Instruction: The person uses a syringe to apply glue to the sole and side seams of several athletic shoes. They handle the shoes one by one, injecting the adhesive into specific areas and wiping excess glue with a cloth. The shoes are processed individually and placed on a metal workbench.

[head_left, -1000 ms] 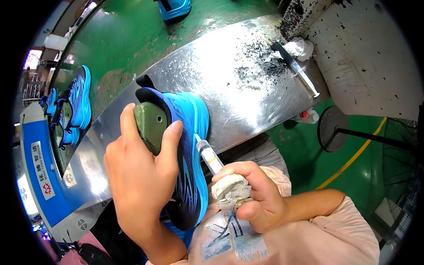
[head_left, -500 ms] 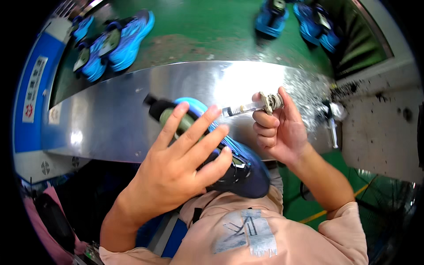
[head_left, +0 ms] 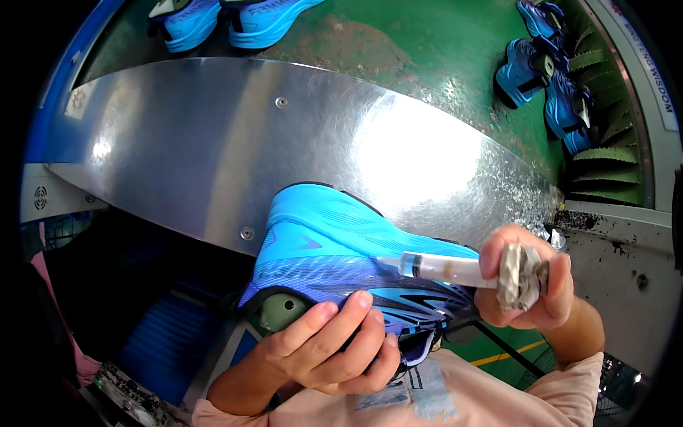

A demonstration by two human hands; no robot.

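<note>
— Fingers (head_left: 341,324) of the left hand (head_left: 324,352) curl closed under the near edge of a blue shoe (head_left: 341,249), gripping it over a grey-green shoe form (head_left: 279,311) that shows at the opening. What does the right hand have?

— Right hand (head_left: 526,285), closed tight, pinches a syringe (head_left: 437,268) together with a crumpled grey wad (head_left: 521,274).

— Where does the shoe lie?

— Close to the body, at the near edge of the shiny metal table (head_left: 213,142), its long axis running left to right, toe end toward the right hand.

— And the syringe against it?

— Nearly level, lying along that same axis. Its tip points left and sits over the shoe's upper side; whether it touches cannot be told. The right hand is just beside the shoe's right end, the left hand underneath.

— Anything else?

— More blue shoes (head_left: 235,18) rest on the green surface (head_left: 398,50) beyond the table.
</note>
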